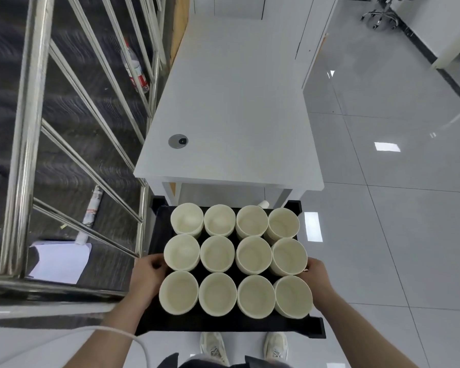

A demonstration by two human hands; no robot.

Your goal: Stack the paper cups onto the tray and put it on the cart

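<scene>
A black tray (223,328) is held in the air in front of me, above the floor and my shoes. Several cream paper cups (217,253) stand upright on it in three rows, open ends up. My left hand (148,272) grips the tray's left edge, thumb curled over the rim beside the cups. My right hand (315,273) grips the right edge the same way. The tray's far edge lies just below the near end of a white table (234,102). No cart is in view.
A steel stair railing (24,128) runs along the left, with dark steps, a bottle (137,73) and papers (61,258) behind it. Glossy grey floor tiles (383,208) spread to the right. An office chair base (380,15) stands far back right.
</scene>
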